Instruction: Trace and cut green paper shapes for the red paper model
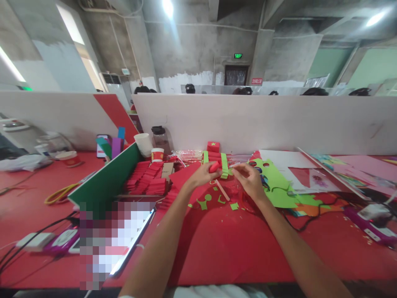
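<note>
My left hand (203, 174) is closed around a small red object (214, 167), held above the red table (217, 240). My right hand (248, 176) is pinched just to the right of it, fingertips near a thin whitish strip (234, 165); what the fingers grip is too small to name. Behind both hands stands a red paper piece with green bands (218, 159) and a red block with a yellow star (213, 146). A pink stick (222, 190) and green paper scraps (204, 203) lie under the hands.
Stacks of folded red paper (147, 178) and a green board (107, 180) lie left. Paper cups (157, 154), a jar (159, 136) and a white partition (263, 122) stand behind. Green cut sheets (276, 178), coloured papers, cables and a tablet (130, 236) surround the area.
</note>
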A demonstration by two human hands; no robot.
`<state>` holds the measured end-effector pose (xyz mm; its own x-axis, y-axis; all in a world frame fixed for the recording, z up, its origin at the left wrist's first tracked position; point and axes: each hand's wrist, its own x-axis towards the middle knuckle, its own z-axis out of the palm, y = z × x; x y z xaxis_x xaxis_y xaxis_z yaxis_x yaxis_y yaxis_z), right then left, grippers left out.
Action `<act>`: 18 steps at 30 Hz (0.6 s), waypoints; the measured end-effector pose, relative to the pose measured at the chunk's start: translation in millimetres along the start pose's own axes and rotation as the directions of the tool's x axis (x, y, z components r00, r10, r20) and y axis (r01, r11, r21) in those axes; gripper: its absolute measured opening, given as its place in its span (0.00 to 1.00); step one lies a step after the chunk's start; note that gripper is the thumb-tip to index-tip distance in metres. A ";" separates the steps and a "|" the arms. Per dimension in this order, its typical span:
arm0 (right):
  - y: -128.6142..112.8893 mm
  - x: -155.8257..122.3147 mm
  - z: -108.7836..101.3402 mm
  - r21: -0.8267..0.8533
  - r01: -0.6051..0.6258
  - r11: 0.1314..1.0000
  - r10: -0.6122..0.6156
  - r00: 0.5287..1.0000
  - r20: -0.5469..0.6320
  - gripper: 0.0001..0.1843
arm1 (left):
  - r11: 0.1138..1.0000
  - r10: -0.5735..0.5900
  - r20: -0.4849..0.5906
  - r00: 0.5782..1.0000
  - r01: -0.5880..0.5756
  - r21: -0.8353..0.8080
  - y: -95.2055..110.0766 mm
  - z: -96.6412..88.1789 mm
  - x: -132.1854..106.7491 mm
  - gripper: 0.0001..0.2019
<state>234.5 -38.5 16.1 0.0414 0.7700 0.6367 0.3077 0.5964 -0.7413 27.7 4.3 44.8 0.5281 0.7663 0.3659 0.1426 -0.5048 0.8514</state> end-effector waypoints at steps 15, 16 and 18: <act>15.0 -22.1 27.2 -0.358 -0.026 0.933 0.235 0.798 0.554 0.07 | 0.985 -0.088 0.061 0.994 0.078 0.151 -2.2 -6.5 2.2 0.20; 15.8 -18.9 24.0 -0.424 -0.005 0.906 0.234 0.840 0.490 0.07 | 0.985 -0.069 0.081 0.994 0.055 0.164 -2.5 -6.5 3.3 0.20; 17.8 -13.3 17.1 -0.535 0.022 0.845 0.235 0.882 0.408 0.07 | 0.982 -0.040 0.119 0.992 0.016 0.191 -4.0 -6.8 4.8 0.20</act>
<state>223.3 -34.2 -9.2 -0.2792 0.9119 0.3009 0.7691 0.4000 -0.4985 24.1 12.7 45.8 0.6176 0.7331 0.2848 0.3082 -0.5587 0.7700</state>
